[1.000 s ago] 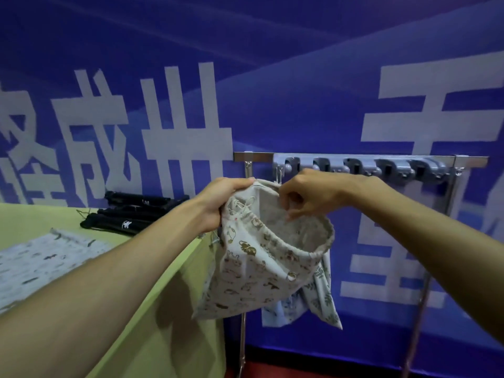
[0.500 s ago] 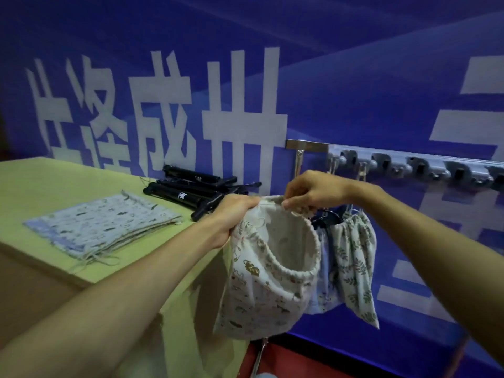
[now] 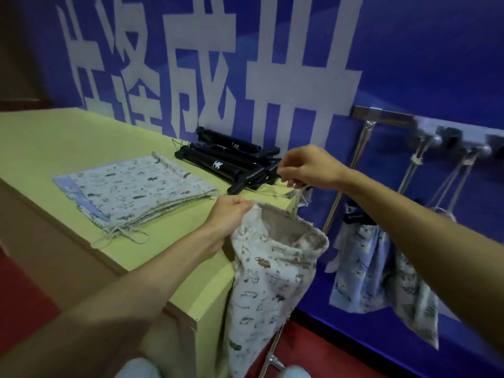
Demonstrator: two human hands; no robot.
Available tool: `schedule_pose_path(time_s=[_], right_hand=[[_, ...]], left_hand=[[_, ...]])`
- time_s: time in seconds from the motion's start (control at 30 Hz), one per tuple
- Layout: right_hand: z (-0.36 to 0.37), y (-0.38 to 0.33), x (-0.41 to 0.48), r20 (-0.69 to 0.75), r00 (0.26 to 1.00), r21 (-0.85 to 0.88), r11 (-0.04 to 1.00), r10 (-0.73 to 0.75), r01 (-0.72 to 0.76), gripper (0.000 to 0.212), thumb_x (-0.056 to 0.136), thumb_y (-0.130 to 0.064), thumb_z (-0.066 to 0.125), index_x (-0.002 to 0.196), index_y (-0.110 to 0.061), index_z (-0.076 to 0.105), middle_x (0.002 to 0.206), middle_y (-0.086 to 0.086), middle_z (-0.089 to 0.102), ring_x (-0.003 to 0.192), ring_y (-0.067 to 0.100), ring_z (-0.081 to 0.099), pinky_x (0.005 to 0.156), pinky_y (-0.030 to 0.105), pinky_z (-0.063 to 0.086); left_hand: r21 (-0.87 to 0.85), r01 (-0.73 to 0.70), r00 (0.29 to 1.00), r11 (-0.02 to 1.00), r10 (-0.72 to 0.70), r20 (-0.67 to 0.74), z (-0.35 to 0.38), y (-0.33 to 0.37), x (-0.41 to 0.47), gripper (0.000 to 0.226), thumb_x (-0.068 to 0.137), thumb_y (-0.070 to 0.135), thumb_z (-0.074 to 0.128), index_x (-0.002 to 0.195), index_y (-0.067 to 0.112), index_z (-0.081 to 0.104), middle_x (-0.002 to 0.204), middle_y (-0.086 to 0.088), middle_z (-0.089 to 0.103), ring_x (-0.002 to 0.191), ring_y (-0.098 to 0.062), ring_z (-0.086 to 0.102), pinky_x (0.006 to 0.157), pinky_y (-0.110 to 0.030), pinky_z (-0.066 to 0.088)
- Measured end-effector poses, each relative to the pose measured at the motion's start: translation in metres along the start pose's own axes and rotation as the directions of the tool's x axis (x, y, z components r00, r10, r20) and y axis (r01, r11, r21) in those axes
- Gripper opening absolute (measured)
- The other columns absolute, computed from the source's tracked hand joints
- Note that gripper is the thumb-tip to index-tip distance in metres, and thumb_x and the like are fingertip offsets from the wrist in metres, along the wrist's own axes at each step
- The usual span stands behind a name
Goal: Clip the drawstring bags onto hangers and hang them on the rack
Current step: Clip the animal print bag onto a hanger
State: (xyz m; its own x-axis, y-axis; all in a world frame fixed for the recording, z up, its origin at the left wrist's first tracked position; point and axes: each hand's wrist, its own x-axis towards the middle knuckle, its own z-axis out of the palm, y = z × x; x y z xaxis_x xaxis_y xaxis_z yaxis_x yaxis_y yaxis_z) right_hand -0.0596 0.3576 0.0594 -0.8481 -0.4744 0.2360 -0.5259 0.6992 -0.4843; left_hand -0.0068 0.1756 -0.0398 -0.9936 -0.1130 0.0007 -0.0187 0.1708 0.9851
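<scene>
Scanning left to right: stack of folded drawstring bags [image 3: 131, 192] flat on the yellow-green table [image 3: 54, 137], black hangers [image 3: 231, 162] piled behind it. Our left hand [image 3: 229, 216] grips the rim of the printed drawstring bag [image 3: 272, 282], which hangs open off the table's corner, not yet on a hanger. Our right hand [image 3: 308, 167], above the mouth, pinches what looks like the cord [image 3: 297, 199]. Rack [image 3: 381, 115] at right, hung bags [image 3: 376, 268] under it. Risk: tension on the cord cinches the mouth shut, or the rim slips from our one-sided grip and the bag drops. Versus 0.5 s back: right hand was on the rim itself, now lifted clear; bag sits farther from the rack
</scene>
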Motion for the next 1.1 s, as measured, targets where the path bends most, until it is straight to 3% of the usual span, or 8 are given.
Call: schedule_pose_path(time_s=[0.07, 0.2, 0.4, 0.5, 0.63, 0.77, 0.93, 1.1], right_hand=[[0.016, -0.003, 0.028, -0.021, 0.999, -0.021, 1.000, -0.024, 0.023, 0.010, 0.092, -0.020, 0.063, 0.095, -0.012, 0.067, 0.087, 0.005, 0.074, 0.073, 0.013, 0.069, 0.063, 0.021, 0.054], [0.049, -0.003, 0.086, 0.053, 0.998, -0.244, 0.969, -0.019, 0.032, 0.030, 0.091, -0.031, 0.063, 0.114, -0.011, 0.061, 0.104, 0.002, 0.063, 0.093, 0.018, 0.058, 0.079, 0.029, 0.047], [0.101, 0.015, 0.141, 0.105, 0.986, -0.386, 0.919, 0.126, -0.076, 0.039, 0.094, -0.033, 0.057, 0.122, -0.006, 0.050, 0.115, 0.016, 0.060, 0.093, 0.028, 0.055, 0.073, 0.035, 0.042], [0.122, 0.020, 0.147, 0.092, 0.982, -0.459, 0.883, 0.162, -0.103, 0.050, 0.095, -0.040, 0.052, 0.130, -0.006, 0.042, 0.125, 0.018, 0.055, 0.113, 0.037, 0.052, 0.092, 0.044, 0.039], [0.128, 0.016, 0.152, 0.079, 0.984, -0.524, 0.846, 0.162, -0.097, 0.034, 0.097, -0.038, 0.050, 0.112, -0.008, 0.050, 0.109, 0.013, 0.057, 0.113, 0.033, 0.051, 0.103, 0.048, 0.027], [0.130, 0.017, 0.152, 0.029, 0.994, -0.527, 0.847, 0.102, -0.071, 0.022, 0.096, -0.033, 0.051, 0.087, -0.013, 0.046, 0.091, 0.007, 0.050, 0.104, 0.031, 0.052, 0.099, 0.046, 0.027], [0.123, 0.015, 0.149, -0.097, 0.992, -0.583, 0.812, -0.082, 0.010, 0.026, 0.095, -0.034, 0.050, 0.104, -0.010, 0.057, 0.108, 0.012, 0.057, 0.099, 0.030, 0.054, 0.098, 0.042, 0.028], [0.098, -0.006, 0.139, -0.244, 0.941, -0.586, 0.809, -0.236, 0.051, 0.033, 0.094, -0.038, 0.051, 0.111, -0.010, 0.059, 0.108, 0.010, 0.059, 0.095, 0.027, 0.055, 0.096, 0.040, 0.029]], left_hand=[[-0.006, 0.018, 1.000, 1.000, -0.018, 0.005, -0.001, -0.004, 0.009, 0.031, 0.091, 0.026, 0.062, 0.095, -0.003, 0.068, 0.085, -0.016, 0.069, 0.077, -0.025, 0.064, 0.072, -0.035, 0.051], [0.057, 0.017, 0.994, 0.998, -0.023, 0.103, -0.007, -0.005, 0.023, 0.022, 0.091, 0.026, 0.062, 0.075, 0.013, 0.066, 0.078, -0.002, 0.069, 0.079, -0.019, 0.063, 0.073, -0.032, 0.047], [0.150, -0.040, 0.983, 0.988, 0.011, 0.186, -0.014, -0.001, 0.029, 0.025, 0.094, 0.030, 0.059, 0.077, 0.013, 0.064, 0.082, -0.012, 0.069, 0.079, -0.022, 0.065, 0.077, -0.035, 0.050], [0.172, -0.057, 0.980, 0.984, 0.022, 0.198, -0.016, 0.001, 0.031, 0.024, 0.095, 0.030, 0.059, 0.084, 0.010, 0.067, 0.093, -0.016, 0.074, 0.091, -0.030, 0.070, 0.086, -0.042, 0.054], [0.181, -0.045, 0.983, 0.982, 0.011, 0.185, -0.017, -0.002, 0.033, 0.026, 0.095, 0.029, 0.058, 0.088, 0.006, 0.069, 0.092, -0.015, 0.074, 0.092, -0.029, 0.070, 0.090, -0.046, 0.053], [0.176, -0.042, 0.983, 0.983, 0.010, 0.182, -0.018, -0.002, 0.031, 0.025, 0.095, 0.029, 0.059, 0.086, 0.008, 0.069, 0.090, -0.010, 0.075, 0.091, -0.022, 0.070, 0.089, -0.038, 0.053], [0.167, -0.018, 0.988, 0.986, -0.008, 0.153, -0.017, -0.005, 0.031, 0.022, 0.095, 0.030, 0.059, 0.086, 0.012, 0.070, 0.090, -0.006, 0.075, 0.091, -0.019, 0.069, 0.089, -0.036, 0.053], [0.155, 0.009, 0.996, 0.988, -0.023, 0.086, -0.014, -0.003, 0.028, 0.022, 0.096, 0.025, 0.058, 0.086, 0.010, 0.070, 0.090, -0.009, 0.073, 0.088, -0.022, 0.068, 0.085, -0.038, 0.053]])
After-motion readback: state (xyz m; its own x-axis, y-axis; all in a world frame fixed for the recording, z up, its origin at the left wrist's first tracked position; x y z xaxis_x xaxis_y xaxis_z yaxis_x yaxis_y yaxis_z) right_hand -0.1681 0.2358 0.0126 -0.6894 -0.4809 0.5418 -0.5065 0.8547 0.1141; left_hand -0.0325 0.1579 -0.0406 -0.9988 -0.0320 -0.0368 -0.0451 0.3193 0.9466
